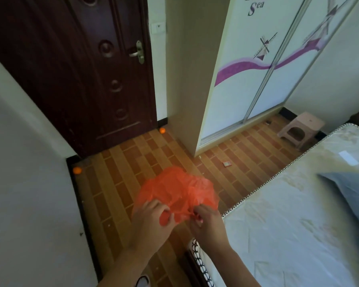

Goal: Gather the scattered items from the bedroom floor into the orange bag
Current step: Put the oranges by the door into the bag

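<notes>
- A dark brown door [87,65] stands shut at the upper left, with a metal handle [137,52] on its right edge.
- A white wall switch [158,27] sits just right of the door.
- A wardrobe [257,65] with sliding fronts shows windmills and a purple ribbon.
- A small pink stool [301,129] stands near the wardrobe's far end.
- A bare mattress [294,220] fills the lower right, with a grey pillow [352,193] on it.

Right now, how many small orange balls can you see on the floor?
2. One orange ball lies at the door's right corner, another by the left wall's baseboard. More may be hidden behind the orange bag.
</notes>
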### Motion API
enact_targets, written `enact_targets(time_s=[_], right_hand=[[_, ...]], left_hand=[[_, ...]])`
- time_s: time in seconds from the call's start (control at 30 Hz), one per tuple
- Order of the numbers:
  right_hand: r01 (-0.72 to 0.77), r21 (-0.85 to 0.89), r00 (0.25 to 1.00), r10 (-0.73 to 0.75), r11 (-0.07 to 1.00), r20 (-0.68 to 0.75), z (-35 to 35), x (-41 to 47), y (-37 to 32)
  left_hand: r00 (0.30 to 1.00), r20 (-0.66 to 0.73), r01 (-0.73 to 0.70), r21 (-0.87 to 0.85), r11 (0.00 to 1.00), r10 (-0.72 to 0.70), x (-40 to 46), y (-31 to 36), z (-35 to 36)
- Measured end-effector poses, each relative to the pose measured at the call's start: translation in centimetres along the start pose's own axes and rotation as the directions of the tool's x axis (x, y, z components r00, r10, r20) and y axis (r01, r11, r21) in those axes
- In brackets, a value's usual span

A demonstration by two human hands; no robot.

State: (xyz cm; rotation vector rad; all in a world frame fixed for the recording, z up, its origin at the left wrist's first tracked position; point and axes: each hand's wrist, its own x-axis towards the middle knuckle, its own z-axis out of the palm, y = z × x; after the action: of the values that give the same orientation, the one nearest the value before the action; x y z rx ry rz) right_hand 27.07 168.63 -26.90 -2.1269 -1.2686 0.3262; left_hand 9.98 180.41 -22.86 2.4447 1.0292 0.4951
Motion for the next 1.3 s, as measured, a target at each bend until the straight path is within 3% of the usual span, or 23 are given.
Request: enact_targets(time_s=[0.23,0.33,0.4,0.47,0.67,0.87,1.0,1.17,1.3], right_hand=[[0.171,-0.047,0.984,-0.168,0.984,0.067,-0.3,0.1,-1.9],[0.164,0.006,0.985,-0.164,0.986,0.058,-0.5,-0.5,-1.5],[0.144,0.021,0.988,-0.145,0.989,0.044,-0.9,-0.7,-1.1],[0.132,0.027,0.99,-0.133,0.991,0.044,-1.5,-0.9,-0.7],[0.033,0.077,0.997,-0.038,0.997,0.069,-3.3,-0.3,1.0],[-0.144,0.276,0.989,0.143,0.95,0.026,-5.1,2.9,0.4],[-0.185,0.387,0.979,0.204,0.904,-0.01,-4.9,5.8,-0.7],[-0.128,0.406,0.987,0.158,0.905,-0.041,-3.2,7.7,-4.8],[-0.035,0.338,0.996,0.006,0.94,0.085,-0.6,7.7,-8.2]], left_hand=[[0.994,-0.062,0.09,0.068,0.994,-0.086,-1.2,-3.5,-2.4],[0.972,0.201,0.093,0.138,0.986,-0.12,-1.2,-5.5,-2.9],[0.885,0.435,0.094,0.181,0.979,-0.165,-1.2,-6.3,-3.0],[0.847,0.497,0.081,0.229,0.97,-0.188,-1.7,-6.6,-2.4],[0.95,0.257,0.135,0.181,0.974,-0.179,-1.8,-6.0,-1.3],[0.982,0.132,0.104,0.212,0.972,-0.134,-1.9,-5.0,-2.6],[0.988,0.049,0.13,0.221,0.967,-0.144,-4.0,-5.9,-3.2],[0.99,-0.085,0.126,0.195,0.973,-0.111,-5.5,-8.8,-4.4],[0.985,-0.148,0.105,0.141,0.984,-0.084,-4.4,-10.6,-5.7]])
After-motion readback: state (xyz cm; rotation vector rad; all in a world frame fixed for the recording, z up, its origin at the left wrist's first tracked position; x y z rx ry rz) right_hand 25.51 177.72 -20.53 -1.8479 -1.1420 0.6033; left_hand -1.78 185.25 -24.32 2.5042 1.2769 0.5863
